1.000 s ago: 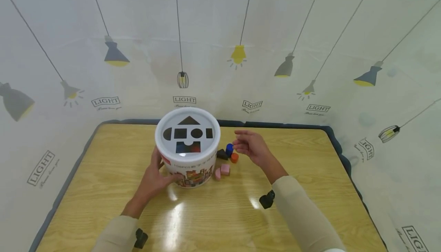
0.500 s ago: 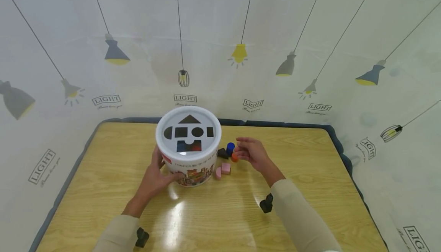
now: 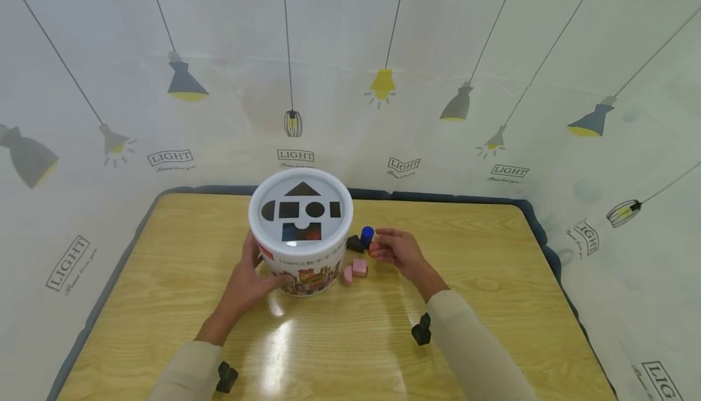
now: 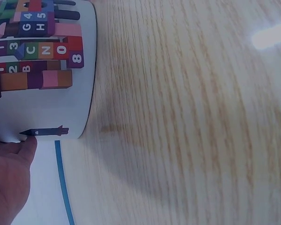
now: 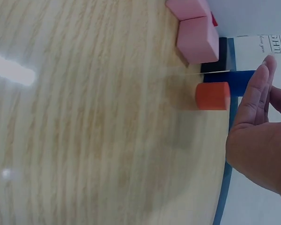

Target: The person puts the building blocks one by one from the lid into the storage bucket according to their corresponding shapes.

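My left hand (image 3: 246,285) grips the side of a white toy-block bucket (image 3: 314,267), thumb across its front and fingers round its left side. The bucket stands upright under a lid (image 3: 323,230) with shaped cut-outs. To its right my right hand (image 3: 402,255) has its fingers extended close to an orange cylinder block (image 5: 213,96), with nothing held in it. A blue cylinder block (image 3: 367,235) stands just behind the orange one. Between these and the bucket lies a black block (image 3: 355,243). A pink square-faced block (image 3: 359,267) and a pink rounded block (image 3: 348,275) sit nearer to me.
The wooden table (image 3: 493,279) reaches back to a dark blue edge (image 3: 438,197) below a wall covering (image 3: 328,54) printed with lamps. Black wrist cameras (image 3: 421,330) hang beside both sleeves.
My right hand has come down and slightly towards me, from beside the blue cylinder block to the orange one, which it now partly covers. The left hand and bucket have kept their place.
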Available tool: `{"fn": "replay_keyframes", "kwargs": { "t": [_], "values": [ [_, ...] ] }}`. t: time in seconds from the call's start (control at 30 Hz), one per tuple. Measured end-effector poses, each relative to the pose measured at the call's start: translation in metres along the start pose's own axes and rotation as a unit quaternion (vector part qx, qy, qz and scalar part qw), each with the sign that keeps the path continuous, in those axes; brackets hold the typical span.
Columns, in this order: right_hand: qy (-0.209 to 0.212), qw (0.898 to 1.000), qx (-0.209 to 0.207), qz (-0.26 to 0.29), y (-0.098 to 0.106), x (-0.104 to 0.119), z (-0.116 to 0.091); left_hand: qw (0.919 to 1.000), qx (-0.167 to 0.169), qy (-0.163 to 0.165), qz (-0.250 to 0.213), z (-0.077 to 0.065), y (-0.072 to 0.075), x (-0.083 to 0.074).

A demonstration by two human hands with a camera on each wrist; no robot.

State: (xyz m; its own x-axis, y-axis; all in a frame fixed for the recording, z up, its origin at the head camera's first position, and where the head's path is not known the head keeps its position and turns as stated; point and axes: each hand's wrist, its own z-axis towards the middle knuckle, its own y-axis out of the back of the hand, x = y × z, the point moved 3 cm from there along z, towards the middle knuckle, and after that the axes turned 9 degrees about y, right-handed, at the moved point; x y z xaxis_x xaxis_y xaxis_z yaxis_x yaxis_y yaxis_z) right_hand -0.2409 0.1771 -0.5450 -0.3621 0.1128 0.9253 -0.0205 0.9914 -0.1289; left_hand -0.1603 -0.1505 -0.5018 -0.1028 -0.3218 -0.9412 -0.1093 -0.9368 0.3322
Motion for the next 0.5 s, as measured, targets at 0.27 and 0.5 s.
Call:
{"fn": "replay_keyframes", "kwargs": {
  "t": [0.27, 0.5],
  "values": [
    [-0.01, 1.0, -0.003, -0.001, 0.006, -0.021, 0.006, 1.0, 0.001, 0.008, 0.0, -0.001, 0.001, 0.0],
    [-0.016, 1.0, -0.002, 0.006, 0.005, -0.031, 0.007, 1.0, -0.002, 0.008, 0.005, 0.0, 0.0, 0.001]
  ]
}}
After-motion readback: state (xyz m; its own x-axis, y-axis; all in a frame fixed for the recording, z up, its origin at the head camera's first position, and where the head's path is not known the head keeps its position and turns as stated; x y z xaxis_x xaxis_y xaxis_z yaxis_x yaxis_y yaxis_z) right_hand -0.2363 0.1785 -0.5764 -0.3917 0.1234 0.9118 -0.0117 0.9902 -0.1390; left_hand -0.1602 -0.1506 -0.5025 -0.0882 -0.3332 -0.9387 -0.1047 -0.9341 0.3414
